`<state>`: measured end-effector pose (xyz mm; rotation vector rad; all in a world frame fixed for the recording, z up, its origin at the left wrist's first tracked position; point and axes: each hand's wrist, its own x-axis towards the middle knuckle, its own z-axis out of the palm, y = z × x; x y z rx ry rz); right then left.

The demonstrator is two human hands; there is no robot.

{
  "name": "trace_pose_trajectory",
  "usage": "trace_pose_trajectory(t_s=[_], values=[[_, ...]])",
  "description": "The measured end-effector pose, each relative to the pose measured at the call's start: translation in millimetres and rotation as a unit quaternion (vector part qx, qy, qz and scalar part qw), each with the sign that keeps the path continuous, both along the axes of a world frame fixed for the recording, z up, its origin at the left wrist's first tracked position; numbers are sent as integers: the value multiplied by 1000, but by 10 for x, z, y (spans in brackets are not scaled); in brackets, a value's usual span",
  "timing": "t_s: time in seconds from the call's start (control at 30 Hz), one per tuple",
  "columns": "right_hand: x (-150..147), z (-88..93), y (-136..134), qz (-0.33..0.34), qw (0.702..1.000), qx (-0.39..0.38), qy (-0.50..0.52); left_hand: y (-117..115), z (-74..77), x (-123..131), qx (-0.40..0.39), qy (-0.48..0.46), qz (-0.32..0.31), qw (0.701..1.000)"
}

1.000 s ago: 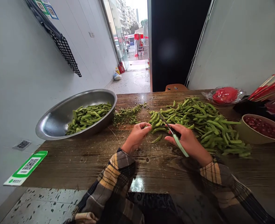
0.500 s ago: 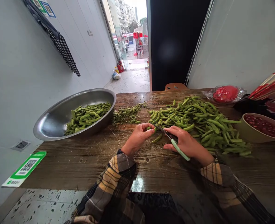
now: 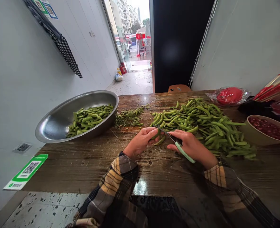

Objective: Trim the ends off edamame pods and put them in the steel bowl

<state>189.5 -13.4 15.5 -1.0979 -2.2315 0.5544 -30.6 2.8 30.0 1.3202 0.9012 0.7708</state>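
Note:
My left hand (image 3: 142, 141) pinches a green edamame pod (image 3: 156, 136) over the middle of the table, its fingers partly covering the pod. In my right hand (image 3: 189, 144) is a pair of scissors (image 3: 184, 152) with pale green handles; the dark blades point left and meet the pod's upper end. Just behind my hands spreads a large heap of edamame pods (image 3: 197, 115). To the left a wide steel bowl (image 3: 50, 122) stands tilted, with more pods (image 3: 89, 118) inside. Small green trimmings (image 3: 129, 117) lie between the bowl and the heap.
A tub of dark red beans (image 3: 268, 128) stands at the right, near red-tipped sticks (image 3: 275, 87) and a red item in clear wrap (image 3: 230, 95). A green QR-code card (image 3: 27, 172) lies at the table's left edge. Beyond the table is a glass doorway.
My left hand has turned slightly and lowered its fingers, so the pod now sits differently in the pinch. The scissors have shifted a little, their handles slightly right and down.

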Motion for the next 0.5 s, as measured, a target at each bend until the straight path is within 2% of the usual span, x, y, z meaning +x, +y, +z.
trace_pose_trajectory(t_s=[0.1, 0.3, 0.5], values=[[1, -15, -1, 6, 1000, -6, 0, 4, 3, -1, 27, 30, 0, 999], [-14, -6, -13, 20, 1000, -20, -7, 27, -29, -18, 82, 76, -36, 993], [-15, 16, -13, 31, 999, -32, -3, 49, -75, -21, 50, 65, -30, 996]])
